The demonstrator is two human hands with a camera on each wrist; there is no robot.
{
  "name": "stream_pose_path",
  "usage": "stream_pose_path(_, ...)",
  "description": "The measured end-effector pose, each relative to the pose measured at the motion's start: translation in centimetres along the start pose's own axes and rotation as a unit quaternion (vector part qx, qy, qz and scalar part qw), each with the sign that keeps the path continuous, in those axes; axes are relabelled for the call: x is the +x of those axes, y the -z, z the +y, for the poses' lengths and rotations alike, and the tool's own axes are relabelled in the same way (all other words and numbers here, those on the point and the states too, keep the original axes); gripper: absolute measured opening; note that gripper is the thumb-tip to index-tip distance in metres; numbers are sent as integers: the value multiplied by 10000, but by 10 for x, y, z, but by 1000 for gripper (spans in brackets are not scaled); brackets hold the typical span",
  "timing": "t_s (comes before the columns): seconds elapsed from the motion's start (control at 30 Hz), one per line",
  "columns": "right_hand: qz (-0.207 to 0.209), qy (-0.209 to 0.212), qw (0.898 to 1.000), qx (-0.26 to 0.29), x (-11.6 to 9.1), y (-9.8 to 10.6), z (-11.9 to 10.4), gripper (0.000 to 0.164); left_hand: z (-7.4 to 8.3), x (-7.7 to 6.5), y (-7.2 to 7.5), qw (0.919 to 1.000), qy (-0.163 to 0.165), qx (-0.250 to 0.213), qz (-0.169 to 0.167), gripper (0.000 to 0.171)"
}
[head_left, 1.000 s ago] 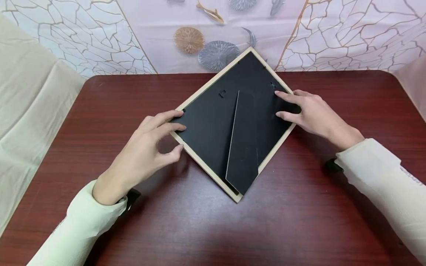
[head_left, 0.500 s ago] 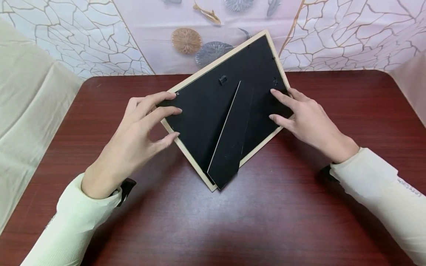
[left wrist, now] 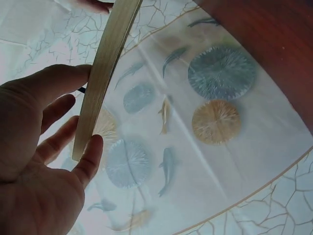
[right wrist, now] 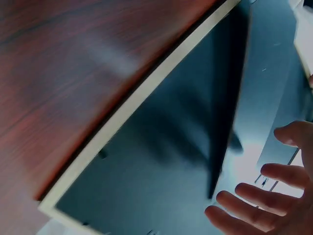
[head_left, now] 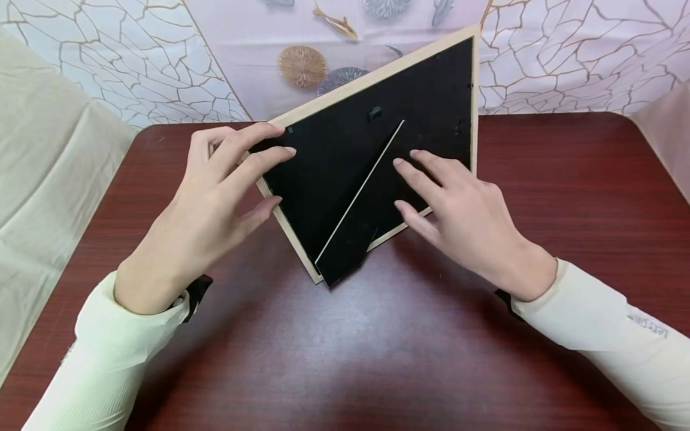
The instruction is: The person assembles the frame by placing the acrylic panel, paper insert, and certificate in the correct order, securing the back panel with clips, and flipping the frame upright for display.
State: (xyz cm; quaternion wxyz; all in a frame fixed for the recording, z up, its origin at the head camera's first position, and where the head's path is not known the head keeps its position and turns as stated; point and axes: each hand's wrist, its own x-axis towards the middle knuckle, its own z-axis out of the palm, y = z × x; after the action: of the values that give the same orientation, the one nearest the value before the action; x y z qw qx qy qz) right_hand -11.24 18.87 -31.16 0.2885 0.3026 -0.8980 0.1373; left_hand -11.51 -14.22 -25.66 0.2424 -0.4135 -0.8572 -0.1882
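Note:
A picture frame point(head_left: 318, 173) with a pale wooden border and black backing shows its back in the head view, tilted up with one corner low over the table. Its black easel leg point(head_left: 358, 224) runs slantwise down the backing. My left hand point(head_left: 202, 206) grips the left corner, thumb and fingers around the wooden border point(left wrist: 103, 73) in the left wrist view. My right hand point(head_left: 466, 218) hovers over the right part of the backing, fingers spread around nothing. In the right wrist view the fingers point(right wrist: 269, 199) look loosely extended beside the leg; whether any touch it I cannot tell.
A dark red wooden table point(head_left: 345, 359) lies below the frame. Behind it hangs a patterned cloth point(head_left: 237, 48) with shell and fish prints. A pale cloth point(head_left: 48, 197) drapes along the left side.
The picture frame has turned clockwise and risen toward the back cloth, its lower corner shifting left. My left hand moved up and left with it. My right hand left the right edge and came inward.

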Motion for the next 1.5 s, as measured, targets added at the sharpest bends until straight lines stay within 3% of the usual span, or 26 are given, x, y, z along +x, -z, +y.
stream_pose_path(0.3,412,782,9954,-378,12,-3,-25,42,4,6,4,9996,-254,137,-23,57)
stream_pose_path(0.53,-25,858,9960,-264,17,-13,-35,38,7,7,1,9987,-378,279,205,60)
stream_pose_path(0.73,-151,865,9959,-227,14,-16,-35,29,10,8,-2,9966,-168,672,455,68)
stream_pose_path(1.03,-159,1031,9944,-191,14,-16,-30,25,-2,12,-7,9955,44,805,506,70)
stream_pose_path(1.5,-320,1063,9933,-322,5,-14,-20,23,-34,11,-28,9884,-420,1184,856,75)
